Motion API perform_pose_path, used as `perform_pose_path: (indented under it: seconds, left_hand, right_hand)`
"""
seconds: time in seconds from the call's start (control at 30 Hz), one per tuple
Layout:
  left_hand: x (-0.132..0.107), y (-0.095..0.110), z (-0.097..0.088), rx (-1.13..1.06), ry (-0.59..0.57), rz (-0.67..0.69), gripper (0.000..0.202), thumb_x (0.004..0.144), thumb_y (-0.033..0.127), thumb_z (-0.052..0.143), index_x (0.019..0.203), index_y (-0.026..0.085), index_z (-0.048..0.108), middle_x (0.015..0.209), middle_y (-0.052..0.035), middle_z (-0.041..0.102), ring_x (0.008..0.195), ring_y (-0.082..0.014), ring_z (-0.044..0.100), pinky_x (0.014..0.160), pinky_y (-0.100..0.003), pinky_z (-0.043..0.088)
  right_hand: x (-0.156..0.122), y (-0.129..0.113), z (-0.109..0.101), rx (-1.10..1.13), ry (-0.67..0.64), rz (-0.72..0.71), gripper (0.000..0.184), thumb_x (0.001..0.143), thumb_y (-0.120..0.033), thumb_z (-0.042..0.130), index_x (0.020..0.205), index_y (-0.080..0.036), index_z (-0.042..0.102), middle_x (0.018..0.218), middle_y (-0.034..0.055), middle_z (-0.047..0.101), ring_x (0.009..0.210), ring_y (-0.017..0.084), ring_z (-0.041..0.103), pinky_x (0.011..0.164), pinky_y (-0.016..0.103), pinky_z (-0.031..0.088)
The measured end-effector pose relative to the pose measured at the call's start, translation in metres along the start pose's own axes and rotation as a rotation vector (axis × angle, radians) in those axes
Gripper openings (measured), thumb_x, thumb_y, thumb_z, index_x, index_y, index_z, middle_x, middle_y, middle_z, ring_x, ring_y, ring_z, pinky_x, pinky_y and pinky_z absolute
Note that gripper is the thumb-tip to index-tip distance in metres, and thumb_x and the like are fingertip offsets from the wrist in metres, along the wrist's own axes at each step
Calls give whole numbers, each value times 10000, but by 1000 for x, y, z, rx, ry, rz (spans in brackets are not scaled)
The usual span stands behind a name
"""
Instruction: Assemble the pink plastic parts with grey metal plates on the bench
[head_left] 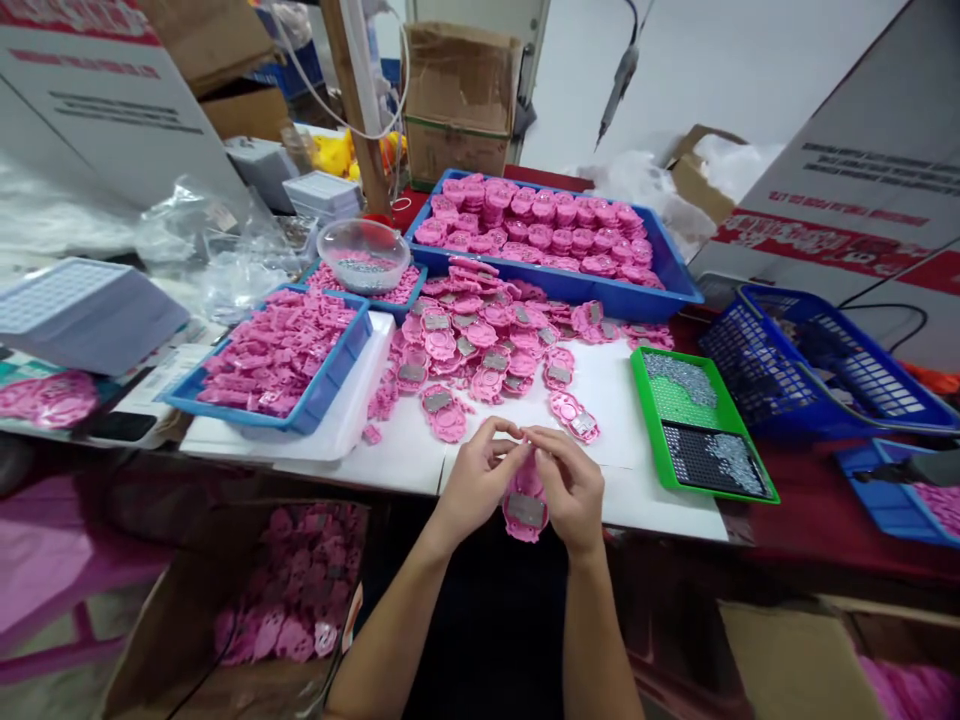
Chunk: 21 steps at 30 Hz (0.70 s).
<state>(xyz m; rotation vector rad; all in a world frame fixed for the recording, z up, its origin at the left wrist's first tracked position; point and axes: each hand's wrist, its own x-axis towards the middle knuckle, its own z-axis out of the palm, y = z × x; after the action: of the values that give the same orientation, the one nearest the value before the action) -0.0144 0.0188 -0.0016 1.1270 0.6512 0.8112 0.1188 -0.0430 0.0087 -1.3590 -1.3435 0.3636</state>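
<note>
Between my two hands, over the table's front edge, is a pink plastic shell point(526, 512) with a grey metal plate at its lower end. My left hand point(484, 475) grips its upper part from the left, fingertips pinched at the top. From the other side my right hand point(568, 478) closes on the same shell, its fingers meeting those of the left. What the fingertips touch at the top is too small to make out. Just beyond the hands lie two similar shells point(574, 415) point(444, 412), with a heap of more shells point(487, 345) behind them.
A blue tray of small pink parts point(274, 355) stands left; a large blue crate point(682, 290) of stacked shells is behind. On the right are a green tray of screws point(656, 440) and a blue basket point(795, 380). An electric screwdriver point(619, 85) hangs above. Cardboard boxes sit below.
</note>
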Motion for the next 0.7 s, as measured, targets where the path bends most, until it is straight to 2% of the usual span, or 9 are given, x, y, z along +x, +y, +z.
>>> perform_pose_path:
  seconds: [0.13, 0.27, 0.37, 0.47, 0.6, 0.7]
  left_hand:
    - [-18, -8, -16, -6, 72, -10, 367, 925, 480, 666, 1143, 212, 544, 751, 15, 686, 619, -107, 585, 596, -201, 431]
    - [-28, -2, -40, 82, 166, 13, 383, 917, 461, 679, 1194, 204, 609, 858, -21, 737, 724, -135, 659, 650, -211, 477]
    - [-37, 6, -58, 130, 255, 38, 352, 906, 442, 697, 1154, 193, 665, 910, -44, 755, 804, -157, 695, 704, -223, 515]
    - [-55, 10, -70, 113, 358, 30, 337, 895, 438, 715, 1122, 190, 689, 841, -28, 751, 757, -148, 696, 701, -218, 526]
    - [-83, 9, -83, 88, 575, -5, 391, 858, 466, 755, 1132, 194, 696, 858, -31, 766, 761, -160, 720, 713, -228, 556]
    - [-95, 11, -95, 91, 687, -24, 427, 841, 485, 767, 1141, 189, 695, 918, -50, 777, 812, -174, 741, 728, -232, 571]
  right_hand:
    - [-3, -4, 17, 37, -133, 36, 238, 985, -228, 571, 1124, -251, 764, 1175, 93, 751, 1122, 238, 708, 984, 415, 587]
    - [2, -6, 31, 54, -253, 60, 258, 995, -254, 577, 1199, -246, 734, 1170, 91, 755, 1083, 225, 717, 946, 388, 593]
    - [21, -11, 41, 26, -264, 36, 223, 1000, -261, 575, 1150, -245, 740, 1137, 76, 762, 1070, 218, 712, 942, 378, 577]
    - [49, -17, 62, 14, -309, -1, 200, 999, -247, 570, 1112, -232, 733, 1034, 53, 768, 928, 181, 714, 837, 321, 567]
    - [79, -18, 111, 18, -653, -158, 171, 979, -213, 580, 1097, -213, 704, 978, 36, 748, 815, 153, 663, 762, 288, 517]
    - [85, -12, 149, -69, -858, -267, 104, 946, -179, 632, 1049, -174, 649, 943, 45, 708, 838, 162, 628, 786, 288, 478]
